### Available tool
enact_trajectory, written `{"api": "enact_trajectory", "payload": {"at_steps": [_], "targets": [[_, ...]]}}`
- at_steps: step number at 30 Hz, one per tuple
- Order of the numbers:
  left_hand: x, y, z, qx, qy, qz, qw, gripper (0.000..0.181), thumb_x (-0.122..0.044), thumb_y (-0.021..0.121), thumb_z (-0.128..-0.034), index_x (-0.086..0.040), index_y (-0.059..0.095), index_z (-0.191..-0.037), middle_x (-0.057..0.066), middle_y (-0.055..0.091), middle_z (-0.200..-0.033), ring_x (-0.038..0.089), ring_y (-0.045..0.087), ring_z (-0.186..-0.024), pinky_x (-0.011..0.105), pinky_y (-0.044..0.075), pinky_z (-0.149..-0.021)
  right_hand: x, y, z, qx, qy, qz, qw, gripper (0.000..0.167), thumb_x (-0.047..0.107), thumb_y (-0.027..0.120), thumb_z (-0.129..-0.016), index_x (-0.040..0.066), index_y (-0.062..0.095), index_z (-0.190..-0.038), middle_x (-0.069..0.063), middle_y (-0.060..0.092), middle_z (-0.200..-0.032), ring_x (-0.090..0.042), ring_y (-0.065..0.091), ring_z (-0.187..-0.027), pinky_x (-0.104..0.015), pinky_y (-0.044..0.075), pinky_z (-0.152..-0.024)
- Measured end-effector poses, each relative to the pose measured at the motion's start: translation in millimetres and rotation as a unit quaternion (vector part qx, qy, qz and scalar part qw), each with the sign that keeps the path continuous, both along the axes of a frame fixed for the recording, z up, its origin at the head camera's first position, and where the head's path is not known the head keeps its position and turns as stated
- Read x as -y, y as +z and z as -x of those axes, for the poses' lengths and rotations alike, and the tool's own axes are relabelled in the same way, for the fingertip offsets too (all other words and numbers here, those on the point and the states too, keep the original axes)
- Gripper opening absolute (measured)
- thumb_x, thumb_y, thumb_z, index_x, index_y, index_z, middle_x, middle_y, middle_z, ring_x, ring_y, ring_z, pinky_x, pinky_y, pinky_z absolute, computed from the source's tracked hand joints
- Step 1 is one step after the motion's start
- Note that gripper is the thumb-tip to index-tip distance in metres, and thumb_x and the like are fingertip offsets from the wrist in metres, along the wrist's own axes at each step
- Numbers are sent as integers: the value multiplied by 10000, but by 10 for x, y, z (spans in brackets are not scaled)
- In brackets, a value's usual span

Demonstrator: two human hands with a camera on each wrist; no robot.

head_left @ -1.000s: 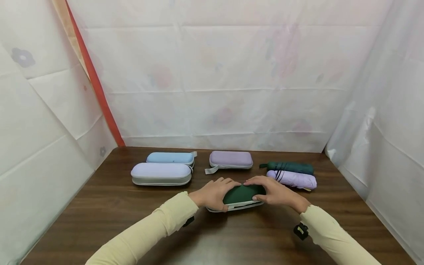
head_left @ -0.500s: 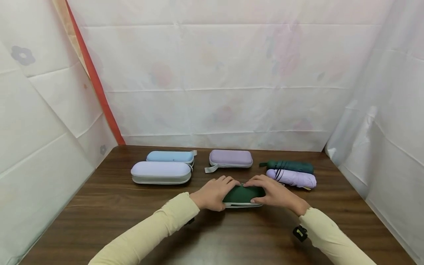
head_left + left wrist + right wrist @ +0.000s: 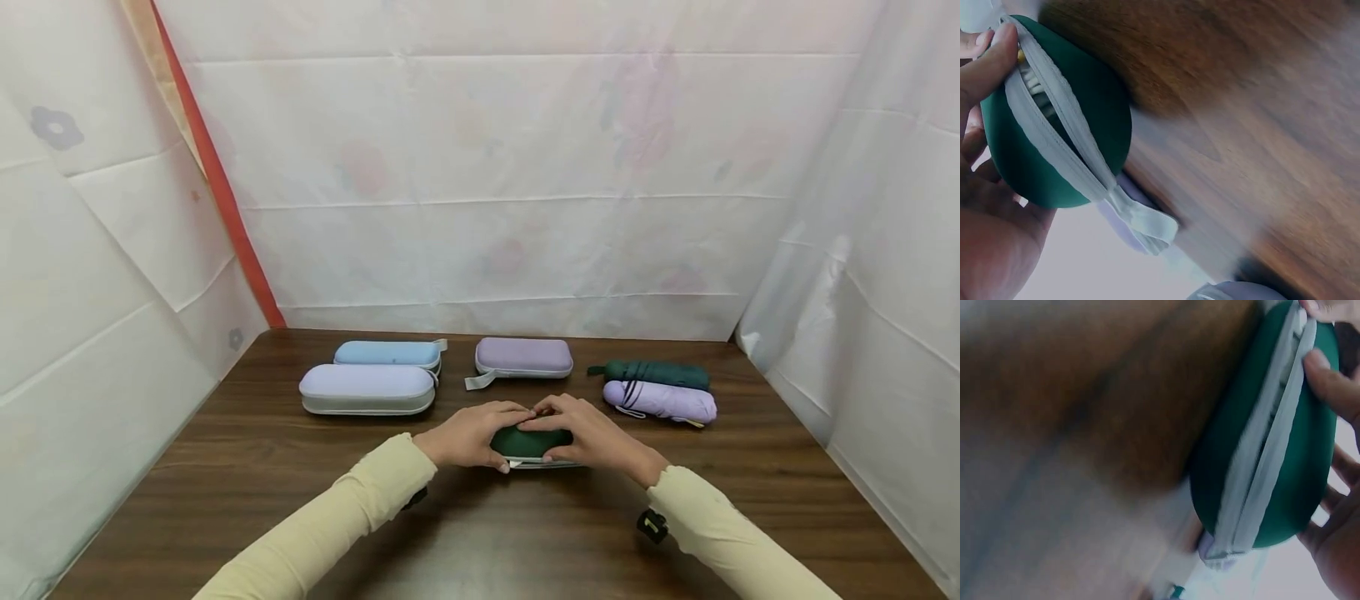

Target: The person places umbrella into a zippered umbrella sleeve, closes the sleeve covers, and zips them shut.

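Note:
A dark green zip case [image 3: 525, 443] with a pale grey zipper band lies on the table. My left hand [image 3: 467, 437] grips its left part, thumb on the near side and fingers over the top. From the right, my right hand [image 3: 600, 440] holds the lid in the same way, its fingertips meeting the left ones. In the left wrist view, the two zipper edges [image 3: 1063, 106] stand apart, with something whitish showing inside. A grey loop tab [image 3: 1147, 222] hangs at the case's end. The right wrist view also shows the gap along the zipper.
Behind to the left lie a lavender case [image 3: 367, 383] and a light blue case [image 3: 386, 352]. A purple case [image 3: 523, 356] stands at the back middle. To the right are a folded dark green umbrella [image 3: 660, 374] and a lilac umbrella [image 3: 667, 402]. White sheets [image 3: 480, 167] surround the table.
Both hands have shifted left along the green case, the right one more, so their fingertips now meet on top. The other cases and the umbrellas have stayed in place.

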State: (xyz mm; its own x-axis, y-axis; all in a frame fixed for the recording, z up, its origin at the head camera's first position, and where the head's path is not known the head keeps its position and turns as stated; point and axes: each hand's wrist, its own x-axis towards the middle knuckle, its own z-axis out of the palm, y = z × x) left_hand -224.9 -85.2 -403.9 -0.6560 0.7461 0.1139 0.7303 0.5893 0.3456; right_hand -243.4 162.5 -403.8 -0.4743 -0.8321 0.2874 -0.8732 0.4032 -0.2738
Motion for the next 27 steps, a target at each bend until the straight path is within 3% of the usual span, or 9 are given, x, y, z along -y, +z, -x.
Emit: {"api": "enact_trajectory", "payload": {"at_steps": [4, 8, 13, 18, 20, 22, 25, 27], "targets": [[8, -36, -9, 95, 203, -131, 9997, 773, -354, 788, -785, -118, 434, -1431, 40, 458, -1379, 163, 444, -1217, 342, 421, -945, 19, -44, -29, -11, -155, 80, 9998, 534, 275, 783, -784, 245, 619, -1291, -41, 548, -1249, -214, 507, -1101, -401, 409, -797], [-20, -74, -20, -431, 250, -101, 9987, 715, -362, 756, -795, -115, 472, -1402, 38, 512, -1321, 160, 486, -1142, 308, 461, -874, 25, -54, -41, 75, -257, 96, 9996, 537, 260, 789, -780, 255, 618, -1289, -33, 546, -1248, -207, 499, -1101, -388, 402, -793], [-78, -94, -28, -1298, 205, 120, 9913, 704, -340, 745, -743, -75, 519, -1355, 60, 571, -1250, 183, 546, -1070, 304, 484, -823, 15, -53, -49, 114, -297, 80, 9995, 530, 242, 797, -774, 203, 630, -1275, -47, 557, -1228, -220, 503, -1089, -390, 400, -779], [-130, -55, -43, -1494, 214, 294, 9881, 697, -308, 747, -725, -49, 535, -1336, 80, 592, -1234, 208, 567, -1089, 327, 491, -835, 8, -49, -49, 75, -326, 92, 9994, 535, 243, 801, -771, 185, 632, -1275, -41, 567, -1208, -211, 506, -1073, -391, 397, -781], [-132, -27, -36, -1346, 163, 293, 9903, 690, -291, 752, -726, -40, 535, -1330, 87, 590, -1236, 213, 564, -1089, 330, 493, -830, 8, -49, -48, 61, -314, 145, 9994, 533, 238, 806, -765, 190, 636, -1268, -40, 569, -1202, -213, 507, -1066, -392, 397, -779], [-113, 8, -3, -960, 79, 270, 9950, 675, -292, 764, -746, -48, 532, -1330, 80, 579, -1245, 204, 547, -1095, 319, 480, -845, 11, -52, -43, 53, -289, 183, 9994, 534, 235, 808, -762, 207, 638, -1268, -40, 566, -1204, -216, 506, -1066, -394, 398, -780], [-37, 65, 93, 127, -20, 20, 9999, 646, -294, 759, -799, -57, 513, -1348, 65, 549, -1289, 185, 519, -1120, 313, 450, -885, 19, -57, -37, 102, -232, 205, 9995, 532, 234, 803, -765, 232, 637, -1270, -51, 556, -1216, -227, 502, -1077, -406, 396, -795], [33, 95, 170, 978, 83, -262, 9948, 570, -266, 688, -875, -45, 496, -1363, 69, 521, -1328, 195, 493, -1174, 337, 418, -940, 27, -61, -34, 146, -222, 177, 9995, 526, 243, 796, -773, 251, 634, -1274, -52, 548, -1225, -225, 496, -1092, -413, 395, -816]]}}
